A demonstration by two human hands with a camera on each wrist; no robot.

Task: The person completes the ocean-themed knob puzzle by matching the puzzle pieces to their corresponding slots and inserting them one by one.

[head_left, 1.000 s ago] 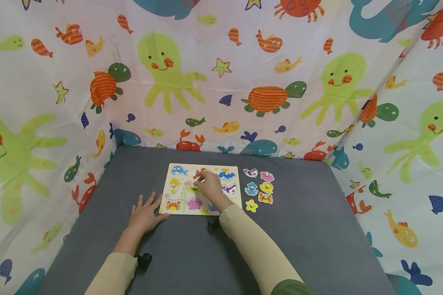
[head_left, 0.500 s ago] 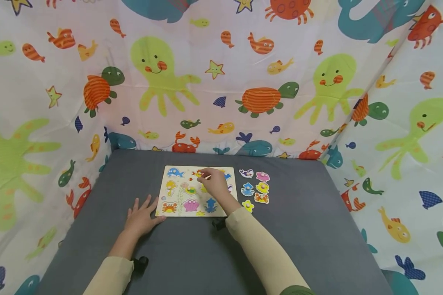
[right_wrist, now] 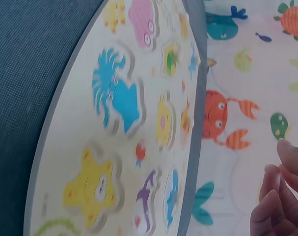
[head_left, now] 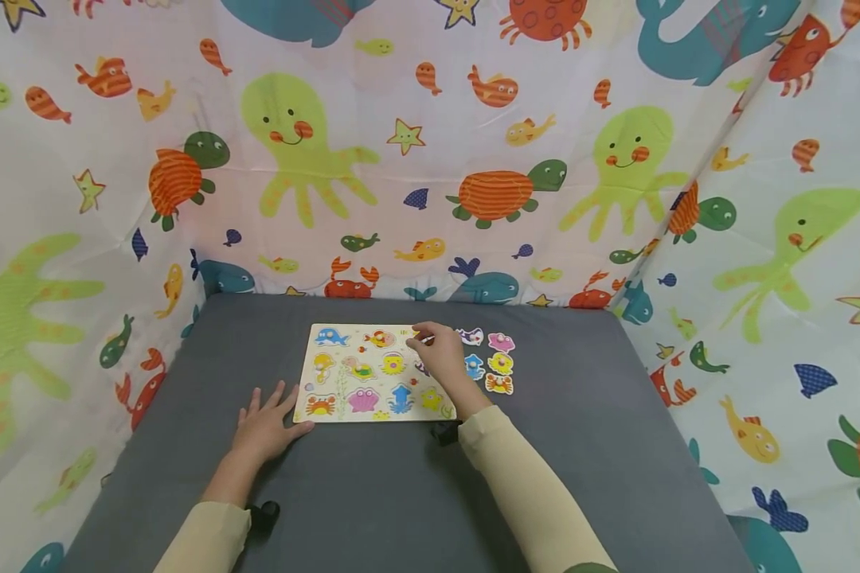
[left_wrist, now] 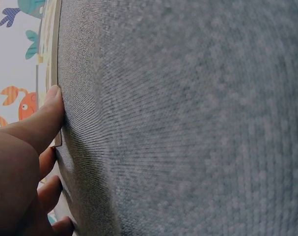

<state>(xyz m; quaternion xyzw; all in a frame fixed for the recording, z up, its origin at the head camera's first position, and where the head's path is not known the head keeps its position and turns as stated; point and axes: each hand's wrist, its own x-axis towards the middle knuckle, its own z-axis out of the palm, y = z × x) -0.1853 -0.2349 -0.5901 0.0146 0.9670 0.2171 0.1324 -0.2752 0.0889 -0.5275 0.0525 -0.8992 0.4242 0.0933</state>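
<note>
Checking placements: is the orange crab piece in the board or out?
Out: the crab piece lies on the gray tabletop, right of the board.

Head view: right hand (head_left: 439, 356) covers upper right of puzzle board (head_left: 347, 351), hiding most of the picture there and part of the purple whale below. Wrist masks the right edge; loose whale piece (head_left: 472, 337) and squid piece (head_left: 475, 367) partly screened. Black device (head_left: 444, 434) half behind right sleeve (head_left: 526, 481), details too small. Both sleeves cut off at bottom.

Left wrist: left hand (left_wrist: 28, 135) cropped at left; board nearly edge-on, pictures unreadable, top cropped. Table (left_wrist: 203, 118) blurred toward right.

Right wrist: hand cropped at right; board cut top and bottom, farther pictures soft.
</note>
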